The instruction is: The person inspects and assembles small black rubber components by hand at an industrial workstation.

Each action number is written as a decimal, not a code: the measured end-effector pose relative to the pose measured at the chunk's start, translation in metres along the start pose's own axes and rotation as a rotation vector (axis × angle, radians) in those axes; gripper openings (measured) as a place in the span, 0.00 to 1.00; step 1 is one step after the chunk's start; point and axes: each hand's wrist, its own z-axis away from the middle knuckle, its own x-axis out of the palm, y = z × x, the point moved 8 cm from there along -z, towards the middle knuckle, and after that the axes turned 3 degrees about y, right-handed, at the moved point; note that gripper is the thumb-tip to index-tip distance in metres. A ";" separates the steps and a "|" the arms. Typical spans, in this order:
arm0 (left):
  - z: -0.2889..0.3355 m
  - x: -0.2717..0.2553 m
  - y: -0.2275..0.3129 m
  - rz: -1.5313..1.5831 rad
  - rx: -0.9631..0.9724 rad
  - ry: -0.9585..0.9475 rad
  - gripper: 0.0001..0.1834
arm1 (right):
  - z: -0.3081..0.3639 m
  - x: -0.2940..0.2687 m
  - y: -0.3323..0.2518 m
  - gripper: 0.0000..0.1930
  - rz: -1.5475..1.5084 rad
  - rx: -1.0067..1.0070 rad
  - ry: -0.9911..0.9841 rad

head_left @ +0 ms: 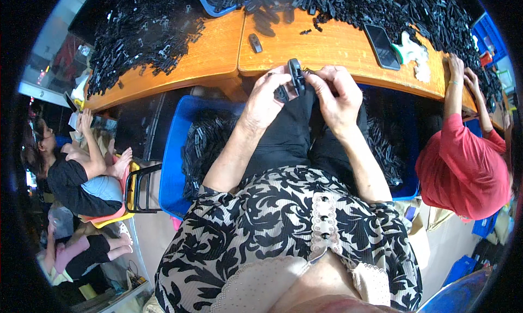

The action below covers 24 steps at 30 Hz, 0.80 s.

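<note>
Plastic black part (295, 75) sits between left fingers (272, 83) and right fingers (320, 87).

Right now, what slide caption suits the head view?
Left grip holding a black part, right grip close beside it, at an orange table heaped with black pieces.

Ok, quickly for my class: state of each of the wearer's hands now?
Left hand: closed, holding a black part.
Right hand: curled in beside that part; whether it holds anything cannot be told.
</note>
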 end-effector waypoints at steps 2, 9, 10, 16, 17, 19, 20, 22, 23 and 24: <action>0.006 0.024 -0.001 0.016 -0.011 0.071 0.19 | 0.002 -0.005 -0.032 0.09 0.183 -0.281 0.036; 0.014 0.042 0.005 -0.106 0.040 -0.058 0.19 | 0.018 0.000 -0.050 0.14 0.360 -0.446 -0.009; 0.015 0.041 0.005 -0.110 0.045 -0.066 0.19 | 0.018 0.000 -0.052 0.13 0.374 -0.466 -0.011; 0.017 0.037 0.007 -0.200 0.100 -0.084 0.20 | 0.019 0.004 -0.047 0.12 0.360 -0.454 -0.114; 0.017 0.036 0.009 -0.241 0.126 -0.080 0.22 | 0.020 0.003 -0.048 0.12 0.360 -0.455 -0.115; 0.020 0.032 0.006 -0.256 0.113 -0.044 0.21 | 0.022 0.009 -0.049 0.13 0.408 -0.491 -0.193; 0.022 0.030 0.005 -0.271 0.099 -0.007 0.21 | 0.025 0.011 -0.047 0.13 0.407 -0.515 -0.196; 0.028 0.031 0.003 -0.307 0.123 0.030 0.20 | 0.031 0.011 -0.044 0.14 0.463 -0.454 -0.264; 0.031 0.030 0.003 -0.343 0.146 0.071 0.19 | 0.033 0.012 -0.042 0.15 0.482 -0.446 -0.277; 0.033 0.030 0.003 -0.331 0.168 0.082 0.18 | 0.032 0.011 -0.042 0.15 0.486 -0.448 -0.274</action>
